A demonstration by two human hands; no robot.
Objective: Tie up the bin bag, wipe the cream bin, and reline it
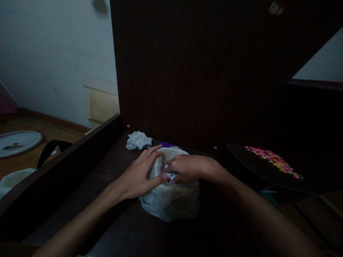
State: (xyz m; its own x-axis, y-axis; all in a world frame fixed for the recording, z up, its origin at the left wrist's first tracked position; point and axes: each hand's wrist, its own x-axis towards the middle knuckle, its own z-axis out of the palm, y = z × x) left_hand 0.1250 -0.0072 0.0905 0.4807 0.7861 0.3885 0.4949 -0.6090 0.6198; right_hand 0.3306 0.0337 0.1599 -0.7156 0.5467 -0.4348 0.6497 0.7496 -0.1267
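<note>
A small round container lined with a whitish plastic bag (171, 203) stands on a dark wooden surface. My left hand (140, 175) lies along its left rim, fingers stretched and spread, with the thumb reaching over the near edge. Down inside the opening go the curled fingers of my right hand (184, 168). White paper-like scraps (168, 175) show beneath and between those fingertips; what they pinch is partly hidden. Behind the container lie a crumpled white plastic bag (138, 140) and something purple (166, 144), mostly covered from view.
A tall dark wooden panel (187, 71) rises behind, and a raised dark board (66, 157) edges the left side. To the right, a dark curved object carries a strip of pink and yellow decorations (273, 160). A white oval lid-like object (20, 142) lies on the floor at left.
</note>
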